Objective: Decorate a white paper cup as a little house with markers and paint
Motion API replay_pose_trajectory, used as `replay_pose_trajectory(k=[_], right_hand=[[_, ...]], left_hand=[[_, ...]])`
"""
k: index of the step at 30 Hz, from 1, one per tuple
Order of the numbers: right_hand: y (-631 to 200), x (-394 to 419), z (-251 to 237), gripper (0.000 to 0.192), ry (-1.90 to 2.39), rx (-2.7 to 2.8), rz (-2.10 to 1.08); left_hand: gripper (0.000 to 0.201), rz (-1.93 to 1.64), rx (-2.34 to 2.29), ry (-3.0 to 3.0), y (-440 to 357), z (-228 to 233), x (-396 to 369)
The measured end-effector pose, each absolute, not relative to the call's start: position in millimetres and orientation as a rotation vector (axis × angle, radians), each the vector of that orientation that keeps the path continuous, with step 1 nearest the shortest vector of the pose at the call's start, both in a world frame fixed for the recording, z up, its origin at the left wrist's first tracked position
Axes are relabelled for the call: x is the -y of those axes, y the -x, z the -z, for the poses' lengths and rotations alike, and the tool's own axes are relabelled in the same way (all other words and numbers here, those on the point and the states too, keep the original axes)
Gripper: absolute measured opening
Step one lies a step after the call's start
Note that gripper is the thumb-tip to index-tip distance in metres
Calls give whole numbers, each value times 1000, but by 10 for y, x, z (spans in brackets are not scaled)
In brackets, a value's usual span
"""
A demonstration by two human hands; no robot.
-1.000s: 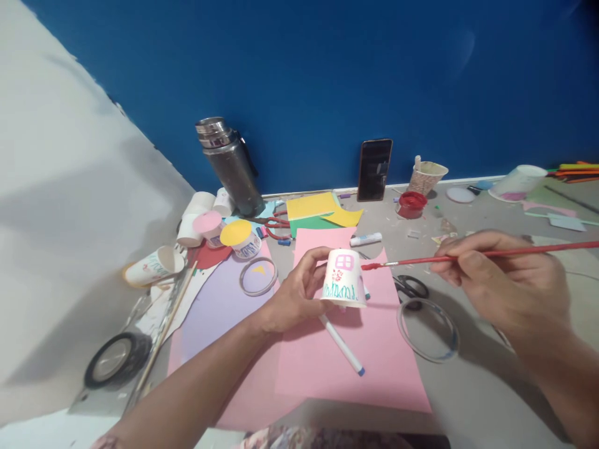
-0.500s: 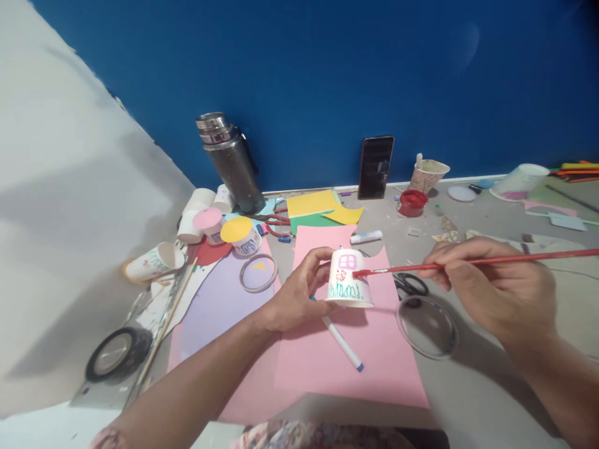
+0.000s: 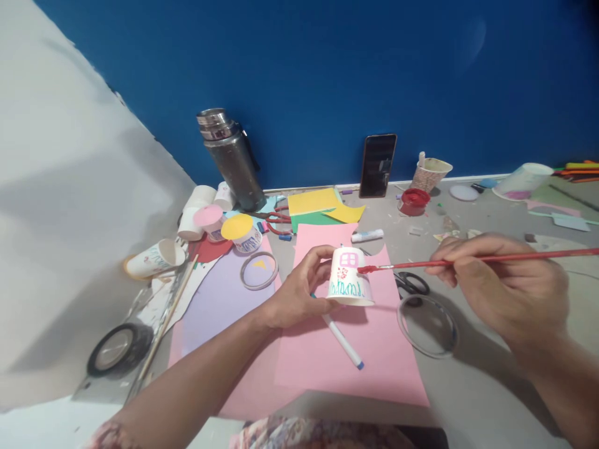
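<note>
My left hand [image 3: 302, 284] grips a white paper cup [image 3: 350, 284], turned upside down, from its left side. The cup carries a pink window drawing, red flower dots and teal grass-like strokes. In my right hand [image 3: 510, 287], closed around its handle, is a red paintbrush [image 3: 421, 264]. Its red-coated bristles are at the cup's upper right side; whether they touch it I cannot tell. Beneath the cup lies pink paper [image 3: 355, 380], with a white marker [image 3: 344, 343] with a blue end on it. An open jar of red paint [image 3: 414, 202] stands farther back.
Black-handled scissors [image 3: 412, 284] and a tape ring [image 3: 428, 326] lie under my right hand's side. Decorated cups [image 3: 241, 232] and a steel flask [image 3: 233, 162] stand back left. A phone [image 3: 378, 166] leans on the blue wall. Black tape [image 3: 119, 350] lies front left.
The brush and my right hand have shifted slightly right and up relative to the cup. My left hand still holds the cup in nearly the same place.
</note>
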State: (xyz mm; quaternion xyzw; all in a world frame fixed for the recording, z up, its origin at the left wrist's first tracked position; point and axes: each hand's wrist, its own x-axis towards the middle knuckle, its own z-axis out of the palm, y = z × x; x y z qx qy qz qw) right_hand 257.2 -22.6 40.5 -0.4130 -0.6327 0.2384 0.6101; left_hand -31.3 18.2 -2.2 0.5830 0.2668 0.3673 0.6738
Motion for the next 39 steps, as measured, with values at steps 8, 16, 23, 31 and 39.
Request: replay_pose_trajectory(k=[8,16,23,31,39], right_hand=[[-2526,257,-406,13,979,1459,-648],[-2562,231,-400,13,969,1514,-579],[-2566,240,-411,15,1010,1531,-548],[-2596,234,-424,16,1037,1514,-561],[-2566,236,-440,19,1118,1456,-592]], left_hand=[[72,-819,-628,-1311,304,13,-169],[71,-822,-619,-1313,293,15,-176],[72,-832,-581,-1313,304,54,-182],[73,-840,-582,-1314,304,43,-178],[74,-850,-590,-1293,301,49,-175]])
